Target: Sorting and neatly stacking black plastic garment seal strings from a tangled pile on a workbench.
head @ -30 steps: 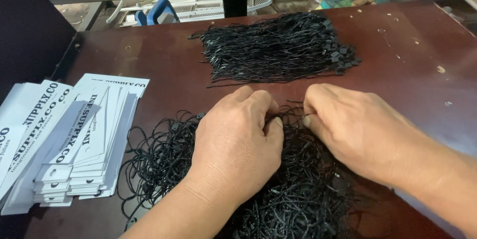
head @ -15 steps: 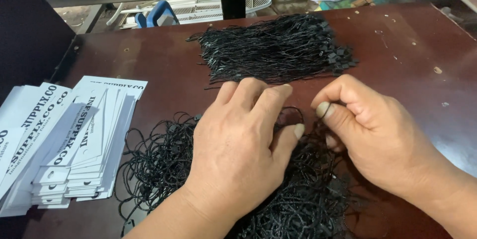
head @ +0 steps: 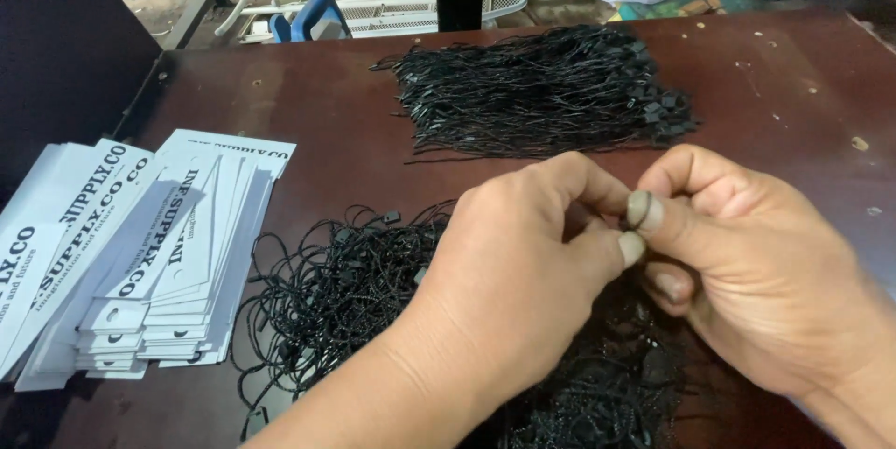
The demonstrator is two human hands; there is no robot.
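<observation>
Fingertips (head: 633,247) above tangled black cords (head: 336,290), white tags (head: 177,253) leftward

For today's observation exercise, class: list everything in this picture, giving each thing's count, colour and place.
Tangled pile of thin black string loops: one, black, table front, under the hands.
Straight bundle of black strings with small plastic fasteners: one, black, table back.
Fanned stacks of white card hang tags with black print: several stacks, white, table left.
Dark brown wooden table: one, reddish brown, under everything.
White wire rack: one, beyond the table's far edge.
Left hand: fingertips meet the right's.
Right hand: pinching something small and dark.
</observation>
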